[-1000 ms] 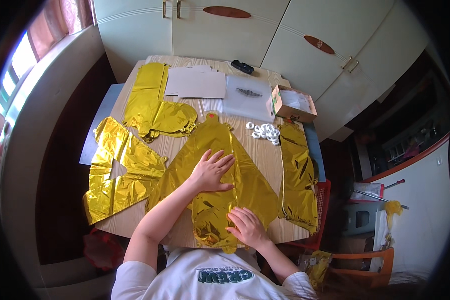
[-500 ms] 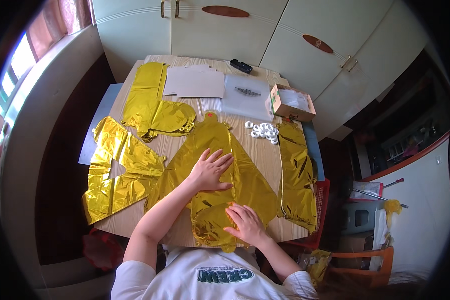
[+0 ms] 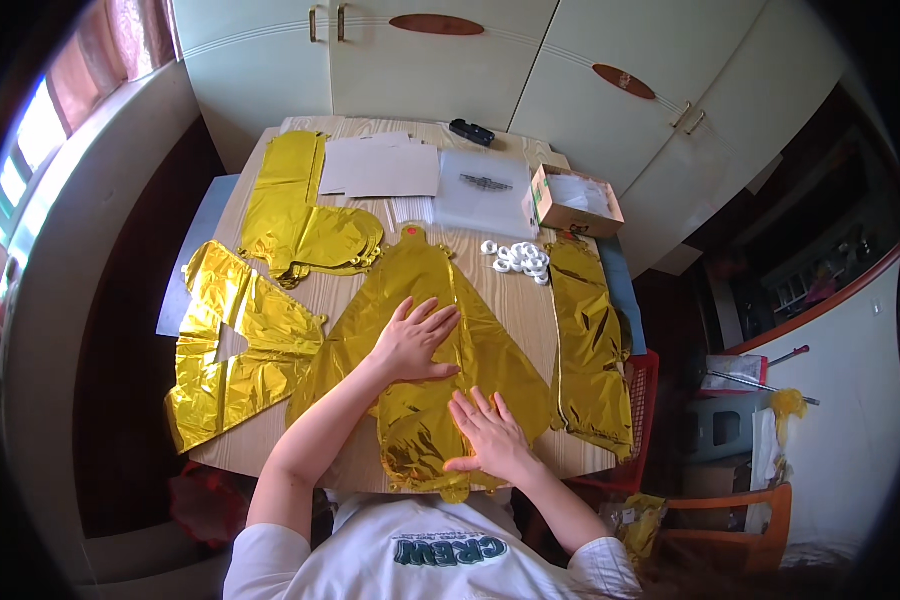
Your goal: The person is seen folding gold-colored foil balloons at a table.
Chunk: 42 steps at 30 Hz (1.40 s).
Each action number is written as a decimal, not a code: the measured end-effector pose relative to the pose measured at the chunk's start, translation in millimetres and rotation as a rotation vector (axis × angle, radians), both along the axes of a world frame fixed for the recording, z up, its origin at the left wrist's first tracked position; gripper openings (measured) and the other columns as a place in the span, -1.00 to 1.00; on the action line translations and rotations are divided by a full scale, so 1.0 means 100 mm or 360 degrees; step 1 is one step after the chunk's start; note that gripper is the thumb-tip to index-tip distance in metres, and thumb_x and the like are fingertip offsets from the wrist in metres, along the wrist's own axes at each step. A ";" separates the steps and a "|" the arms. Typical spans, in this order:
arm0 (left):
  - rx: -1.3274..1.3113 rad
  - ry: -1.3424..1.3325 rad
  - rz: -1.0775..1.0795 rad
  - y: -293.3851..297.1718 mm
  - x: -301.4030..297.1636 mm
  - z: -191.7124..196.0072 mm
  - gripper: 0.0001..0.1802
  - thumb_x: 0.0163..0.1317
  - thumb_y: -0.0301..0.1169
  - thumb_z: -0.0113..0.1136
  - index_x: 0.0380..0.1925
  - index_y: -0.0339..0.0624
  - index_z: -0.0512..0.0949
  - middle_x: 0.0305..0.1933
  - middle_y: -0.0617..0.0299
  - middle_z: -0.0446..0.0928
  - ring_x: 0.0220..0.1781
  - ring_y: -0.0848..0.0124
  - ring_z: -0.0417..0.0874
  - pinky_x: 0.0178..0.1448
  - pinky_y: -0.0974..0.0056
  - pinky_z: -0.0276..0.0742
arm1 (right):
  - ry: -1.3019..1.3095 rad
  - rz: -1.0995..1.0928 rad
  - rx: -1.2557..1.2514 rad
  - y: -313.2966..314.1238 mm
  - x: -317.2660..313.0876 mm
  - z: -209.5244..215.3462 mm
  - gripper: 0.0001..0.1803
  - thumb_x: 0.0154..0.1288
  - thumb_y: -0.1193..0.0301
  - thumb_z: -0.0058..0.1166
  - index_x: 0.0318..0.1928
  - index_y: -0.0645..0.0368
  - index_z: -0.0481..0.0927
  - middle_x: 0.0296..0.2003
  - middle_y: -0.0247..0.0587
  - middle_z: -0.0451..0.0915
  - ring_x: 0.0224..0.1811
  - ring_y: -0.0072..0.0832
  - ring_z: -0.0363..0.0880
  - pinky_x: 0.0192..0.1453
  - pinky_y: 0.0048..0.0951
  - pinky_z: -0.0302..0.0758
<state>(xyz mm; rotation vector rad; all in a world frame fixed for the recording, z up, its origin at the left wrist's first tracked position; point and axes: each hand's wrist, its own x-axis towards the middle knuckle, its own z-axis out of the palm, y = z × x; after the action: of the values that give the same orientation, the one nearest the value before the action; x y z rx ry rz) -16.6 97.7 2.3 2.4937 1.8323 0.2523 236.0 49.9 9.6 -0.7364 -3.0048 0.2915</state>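
A flat gold foil balloon [image 3: 505,365] with a wide triangular outline lies on the table before me, and a narrower gold foil piece [image 3: 420,430] rests over its middle. My left hand [image 3: 416,342] presses flat on the foil near its centre, fingers spread. Lower and to the right, my right hand [image 3: 492,438] also lies open on the foil, palm down. To the left is a crinkled, A-shaped foil balloon [image 3: 270,365]. Beyond it sit stacked L-shaped foil balloons [image 3: 280,200]. More folded gold foil [image 3: 588,350] lies along the right edge.
Small white rolls [image 3: 515,260] are heaped right of centre. Farther back are grey-white cards [image 3: 380,170], a clear plastic packet [image 3: 475,210], a black object [image 3: 472,131] and a cardboard box [image 3: 578,205] holding clear bags. Cabinets [image 3: 430,70] stand behind the wooden table [image 3: 510,290].
My right hand has moved up the foil, and its bent fingers have straightened and spread flat. The left hand stays in nearly the same place.
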 end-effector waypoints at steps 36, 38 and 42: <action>-0.0065 0.0087 -0.0554 -0.32 0.08 0.10 0.24 -0.02 0.49 -0.02 0.44 -0.29 0.09 0.55 0.02 0.03 0.59 0.10 -0.04 0.56 -0.20 -0.22 | -0.0229 -0.0025 -0.0160 -0.01 0.01 0.12 0.51 -0.29 -0.54 0.10 0.50 0.25 -0.12 0.50 0.12 -0.14 0.54 0.19 -0.30 0.52 0.23 -0.31; -0.0057 0.0071 -0.0559 -0.32 0.08 0.08 0.25 -0.02 0.50 -0.04 0.44 -0.28 0.08 0.55 0.03 0.03 0.59 0.10 -0.05 0.56 -0.19 -0.24 | -0.0113 -0.0002 -0.0166 0.00 0.05 0.06 0.47 -0.27 -0.54 0.08 0.48 0.27 -0.05 0.49 0.14 -0.10 0.54 0.19 -0.28 0.53 0.22 -0.32; -0.0016 0.0037 -0.0576 -0.31 0.08 0.04 0.28 -0.04 0.52 -0.01 0.44 -0.28 0.06 0.54 0.00 0.03 0.58 0.07 -0.03 0.56 -0.20 -0.22 | 0.0296 -0.0484 -0.0003 0.00 0.22 -0.12 0.06 -0.07 -0.31 0.22 0.23 0.28 0.34 0.27 0.08 0.25 0.39 0.06 0.10 0.46 0.11 -0.01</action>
<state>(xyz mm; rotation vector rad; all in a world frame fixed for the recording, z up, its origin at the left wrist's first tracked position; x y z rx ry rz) -8.4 67.0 6.7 2.7652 1.3460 0.1990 257.8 50.2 -2.1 -1.0832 -2.6705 0.3290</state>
